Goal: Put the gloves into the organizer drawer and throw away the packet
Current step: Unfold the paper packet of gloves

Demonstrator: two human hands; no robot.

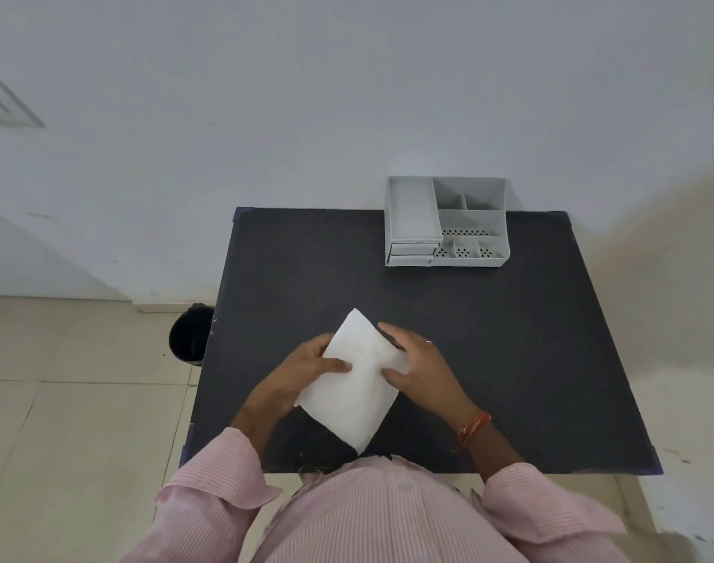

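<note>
A white rectangular packet (353,394) is held tilted over the near middle of the black table (509,339). My left hand (306,369) grips its left edge, thumb on top. My right hand (418,365) pinches its right edge, fingers around the upper corner. No gloves show; whatever is in the packet is hidden. The grey organizer (446,221) stands at the table's far edge against the wall, with two small drawers (412,253) shut at its lower left front.
A black waste bin (189,335) stands on the tiled floor just left of the table. The white wall runs behind the table. The organizer's open compartments hold nothing that I can see.
</note>
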